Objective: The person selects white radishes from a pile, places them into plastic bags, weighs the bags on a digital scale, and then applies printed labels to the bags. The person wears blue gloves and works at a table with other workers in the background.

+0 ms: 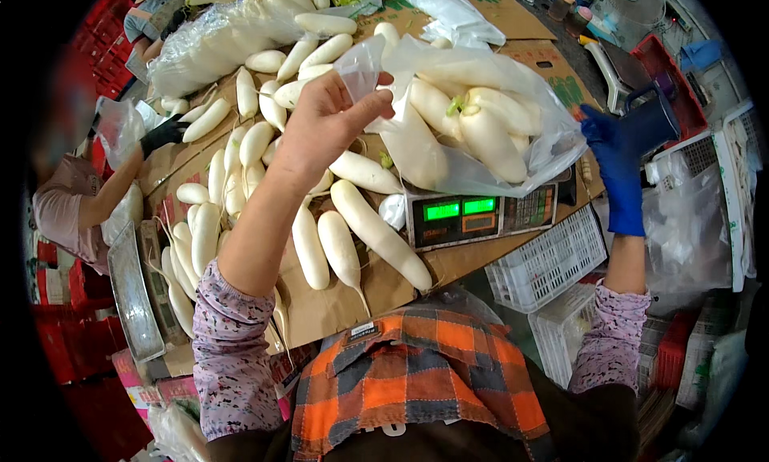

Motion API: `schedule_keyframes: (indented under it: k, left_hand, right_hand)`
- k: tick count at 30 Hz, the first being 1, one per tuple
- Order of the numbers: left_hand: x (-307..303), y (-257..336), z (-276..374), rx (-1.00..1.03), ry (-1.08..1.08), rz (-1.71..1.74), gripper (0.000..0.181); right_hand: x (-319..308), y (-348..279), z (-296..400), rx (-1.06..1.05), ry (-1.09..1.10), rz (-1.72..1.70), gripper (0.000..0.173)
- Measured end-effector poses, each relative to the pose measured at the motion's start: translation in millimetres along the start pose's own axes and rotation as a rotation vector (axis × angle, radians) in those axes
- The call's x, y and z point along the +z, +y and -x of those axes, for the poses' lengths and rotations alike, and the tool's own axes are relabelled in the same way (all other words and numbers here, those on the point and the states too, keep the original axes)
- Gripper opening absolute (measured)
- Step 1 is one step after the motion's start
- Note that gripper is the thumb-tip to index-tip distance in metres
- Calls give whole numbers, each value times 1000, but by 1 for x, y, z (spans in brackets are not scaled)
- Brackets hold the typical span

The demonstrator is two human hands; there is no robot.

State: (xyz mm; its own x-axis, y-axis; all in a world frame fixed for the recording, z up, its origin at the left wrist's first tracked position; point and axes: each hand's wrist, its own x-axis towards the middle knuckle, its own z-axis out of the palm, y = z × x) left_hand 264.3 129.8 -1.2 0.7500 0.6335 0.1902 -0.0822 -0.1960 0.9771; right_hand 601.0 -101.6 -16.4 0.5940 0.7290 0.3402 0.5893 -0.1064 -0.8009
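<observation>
White radishes lie in a clear plastic bag (480, 131) on a digital scale (459, 218) with lit green displays. My left hand (324, 122), bare, pinches a corner of the bag's plastic above its left side. A blue glove covers my right hand (613, 155), whose fingertips meet the bag's right edge; whether they grip it cannot be told. Loose white radishes (378, 233) lie on the cardboard left of the scale, some with thin roots.
A large bag of radishes (210, 47) lies at the back left. On the left, a co-worker's black-gloved hand (163, 136) touches a radish. White plastic baskets (547, 260) stand below the table's right edge. A dark blue jug (652, 122) is beside my right hand.
</observation>
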Motion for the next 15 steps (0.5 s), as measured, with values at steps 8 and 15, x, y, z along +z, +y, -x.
schedule_keyframes:
  k: [8,15]
  left_hand:
    - [7,-2,10,-2,41,-50,33]
    - [21,6,16,44,137,-105,33]
  right_hand:
    - [43,-96,36,-175,6,-203,28]
    - [129,-66,33,-309,-213,301,79]
